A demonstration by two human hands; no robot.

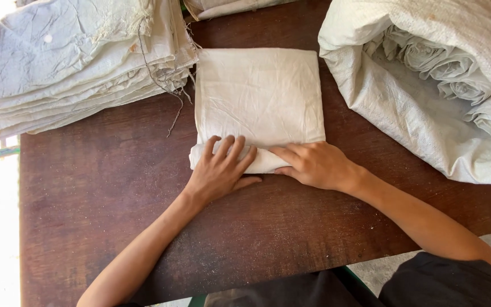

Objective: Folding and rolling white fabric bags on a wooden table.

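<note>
Seen from the head camera, looking straight down: a dark brown wooden counter (103, 187) with a folded, off-white cloth (257, 94) lying flat at its middle. The near edge of the cloth is turned over into a short, tight roll (265, 161), and both of the person's bare hands rest on that roll. The left hand (218, 170) lies palm down with fingers spread across the left part of the roll, its grip open and pressing, not closed around anything. The right hand (313, 165) lies on the right part, fingers pointing left and curled lightly over the roll, thumb tucked against its near side; its grip is loose, also pressing rather than clutching.

The rolling looks barely begun: only the nearest strip is wound, and most of the cloth lies flat beyond the hands, still to be rolled.

At the upper left sits a stack of flat folded cloths (69, 62) with frayed threads hanging from its edge, close beside the cloth in hand. At the right, a large white woven sack (404, 113) lies open, with finished cloth rolls (456, 74) packed inside. The cloth's far edge reaches near another cloth at the counter's top edge.
</note>
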